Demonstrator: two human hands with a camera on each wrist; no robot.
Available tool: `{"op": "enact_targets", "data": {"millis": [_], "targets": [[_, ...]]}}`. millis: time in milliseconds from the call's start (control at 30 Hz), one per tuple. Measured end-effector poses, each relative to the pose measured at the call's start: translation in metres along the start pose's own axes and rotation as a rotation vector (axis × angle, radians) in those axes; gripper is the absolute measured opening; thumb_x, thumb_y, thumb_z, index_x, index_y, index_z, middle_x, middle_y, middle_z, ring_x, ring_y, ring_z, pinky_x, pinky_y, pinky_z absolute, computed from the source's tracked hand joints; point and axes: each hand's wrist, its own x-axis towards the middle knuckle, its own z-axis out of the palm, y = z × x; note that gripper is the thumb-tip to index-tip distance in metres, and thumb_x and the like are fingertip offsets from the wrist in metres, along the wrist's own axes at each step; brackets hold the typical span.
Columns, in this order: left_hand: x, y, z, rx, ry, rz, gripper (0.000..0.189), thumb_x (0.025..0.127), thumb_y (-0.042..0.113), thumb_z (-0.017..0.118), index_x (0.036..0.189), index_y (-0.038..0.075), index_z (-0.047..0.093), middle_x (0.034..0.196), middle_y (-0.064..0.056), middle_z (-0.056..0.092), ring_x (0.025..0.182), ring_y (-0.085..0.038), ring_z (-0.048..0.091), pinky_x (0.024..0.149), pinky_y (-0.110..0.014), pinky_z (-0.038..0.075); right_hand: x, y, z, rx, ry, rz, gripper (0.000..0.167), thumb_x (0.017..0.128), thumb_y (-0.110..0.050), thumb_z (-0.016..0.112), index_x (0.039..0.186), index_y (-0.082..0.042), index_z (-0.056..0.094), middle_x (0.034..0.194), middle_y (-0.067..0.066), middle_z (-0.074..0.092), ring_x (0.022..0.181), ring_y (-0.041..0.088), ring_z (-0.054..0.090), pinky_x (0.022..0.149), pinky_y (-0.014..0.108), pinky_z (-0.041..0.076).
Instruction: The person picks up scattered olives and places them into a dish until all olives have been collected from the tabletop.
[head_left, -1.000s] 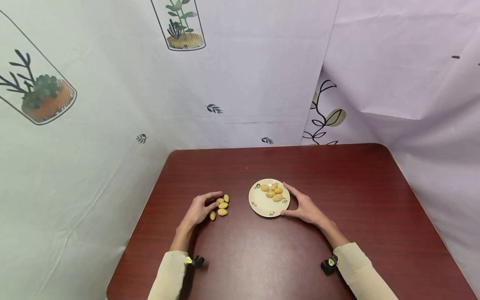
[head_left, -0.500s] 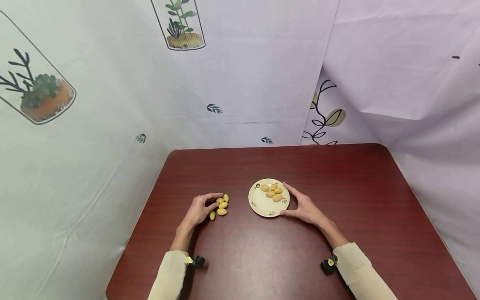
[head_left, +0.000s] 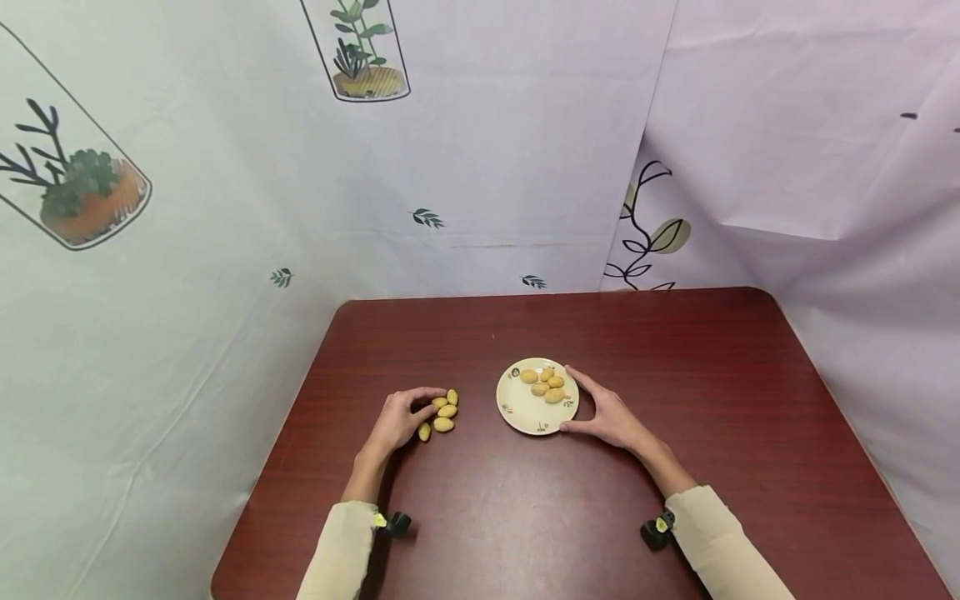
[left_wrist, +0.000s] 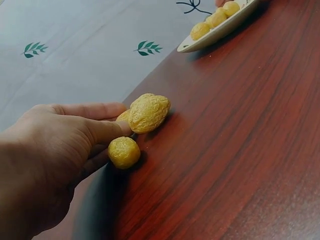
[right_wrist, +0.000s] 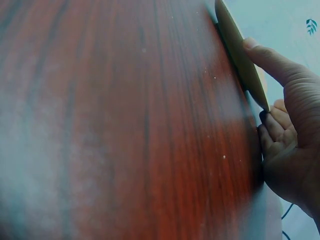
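Note:
Several wrinkled yellow fruits (head_left: 444, 411) lie in a loose cluster on the dark red table. My left hand (head_left: 436, 400) is at that cluster. In the left wrist view its thumb and forefinger pinch the largest fruit (left_wrist: 149, 113), and a small round fruit (left_wrist: 124, 152) lies just below the thumb. A small cream plate (head_left: 525, 413) with several more fruits (head_left: 546, 384) sits to the right. My right hand (head_left: 577, 398) holds the plate's right rim, forefinger at the far side and thumb at the near side. In the right wrist view the thumb lies against the plate's edge (right_wrist: 235, 45).
The table (head_left: 675, 375) has rounded far corners and is closed in by printed fabric sheets (head_left: 480, 167) at the back and on both sides. Black wrist cameras (head_left: 396, 523) sit at both cuffs.

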Motion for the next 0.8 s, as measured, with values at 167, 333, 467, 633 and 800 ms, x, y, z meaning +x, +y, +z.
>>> {"op": "enact_targets", "data": {"millis": [167,333,467,633,800], "targets": [[0.001,-0.001,-0.002,0.009,0.005,0.000,0.025,0.099,0.014,0.078,0.121,0.025,0.081,0.119,0.001,0.078,0.117,-0.022,0.071,0.099,-0.049,0.057,0.000,0.000,0.000,-0.002,0.004,-0.001,0.106,0.081,-0.037,0.095,0.165,-0.006,0.036,0.163,0.021,0.044,0.148,0.044,0.043,0.116,0.064,0.039],[0.002,0.000,-0.005,0.014,0.018,0.000,0.024,0.100,0.015,0.077,0.123,0.023,0.081,0.120,-0.002,0.078,0.115,-0.024,0.072,0.097,-0.050,0.058,0.000,0.000,0.000,0.001,0.005,-0.003,0.106,0.081,-0.036,0.095,0.165,-0.006,0.037,0.163,0.021,0.044,0.148,0.044,0.043,0.116,0.064,0.039],[0.004,0.002,-0.006,-0.004,0.026,-0.015,0.024,0.100,0.016,0.077,0.124,0.021,0.081,0.121,-0.003,0.078,0.115,-0.025,0.073,0.096,-0.050,0.059,0.000,0.000,0.000,0.002,0.005,-0.006,0.106,0.081,-0.035,0.095,0.165,-0.006,0.037,0.163,0.021,0.044,0.148,0.044,0.042,0.116,0.064,0.039],[0.008,0.005,-0.008,-0.039,0.030,0.005,0.026,0.099,0.014,0.078,0.125,0.018,0.080,0.121,-0.004,0.078,0.111,-0.024,0.075,0.093,-0.047,0.061,0.000,0.000,0.000,0.001,0.008,-0.011,0.106,0.081,-0.035,0.095,0.165,-0.006,0.037,0.163,0.021,0.044,0.148,0.044,0.043,0.116,0.064,0.039],[0.013,0.009,-0.011,-0.076,0.028,0.019,0.027,0.099,0.013,0.078,0.126,0.015,0.079,0.120,-0.004,0.078,0.106,-0.024,0.077,0.090,-0.045,0.062,0.000,0.001,0.000,0.000,0.010,-0.021,0.106,0.081,-0.034,0.096,0.164,-0.005,0.037,0.163,0.021,0.044,0.148,0.044,0.043,0.117,0.063,0.039]]}}
